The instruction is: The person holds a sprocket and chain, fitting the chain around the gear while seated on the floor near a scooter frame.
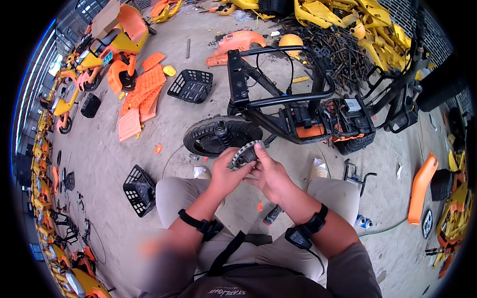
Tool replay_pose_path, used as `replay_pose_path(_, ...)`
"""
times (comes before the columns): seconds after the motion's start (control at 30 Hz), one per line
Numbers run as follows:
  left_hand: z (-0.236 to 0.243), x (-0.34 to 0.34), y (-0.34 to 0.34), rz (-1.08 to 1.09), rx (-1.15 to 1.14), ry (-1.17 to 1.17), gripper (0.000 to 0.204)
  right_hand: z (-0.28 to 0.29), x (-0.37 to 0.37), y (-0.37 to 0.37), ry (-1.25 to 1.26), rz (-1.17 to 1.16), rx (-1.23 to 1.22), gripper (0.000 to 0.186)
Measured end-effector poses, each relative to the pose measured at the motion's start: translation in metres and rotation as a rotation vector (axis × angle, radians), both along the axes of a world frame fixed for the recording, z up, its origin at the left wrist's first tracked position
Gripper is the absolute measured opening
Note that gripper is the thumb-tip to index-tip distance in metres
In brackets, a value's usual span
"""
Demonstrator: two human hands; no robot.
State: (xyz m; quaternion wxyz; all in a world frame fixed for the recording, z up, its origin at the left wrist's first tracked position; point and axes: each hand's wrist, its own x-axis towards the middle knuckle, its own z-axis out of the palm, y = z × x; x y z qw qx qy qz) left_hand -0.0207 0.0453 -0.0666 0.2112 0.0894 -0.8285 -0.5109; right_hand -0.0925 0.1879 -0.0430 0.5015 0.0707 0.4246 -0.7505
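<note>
Between my two hands is a round, dark metal part with a toothed rim (243, 154), like a sprocket or gear ring; its exact kind cannot be made out. My left hand (226, 168) grips its left side and lower edge. On the other side, my right hand (270, 170) has its thumb against the rim and its fingers curled below. Just beyond the hands lies a black-tyred wheel (195, 140) of a stripped scooter frame (278, 103). A shock absorber (223, 133) stands in front of that wheel.
Black plastic baskets (191, 86) (138, 190) sit on the concrete floor. Orange panels (144, 92) lie at the far left, yellow scrap panels (348, 20) at the far right. Spray cans (364, 221) and an orange fender (422, 188) are to my right. Scooters (44, 198) line the left side.
</note>
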Motion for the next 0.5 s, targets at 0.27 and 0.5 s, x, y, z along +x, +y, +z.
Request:
replay_pose_path(0.27,-0.005,-0.002,0.005,-0.003,0.076,0.035,0.031,-0.010,0.008,0.001,-0.077,-0.090,0.049,0.044)
replay_pose_path(0.5,-0.023,-0.001,-0.001,-0.011,0.019,0.137,0.028,-0.023,0.003,-0.001,-0.082,-0.043,-0.010,0.034)
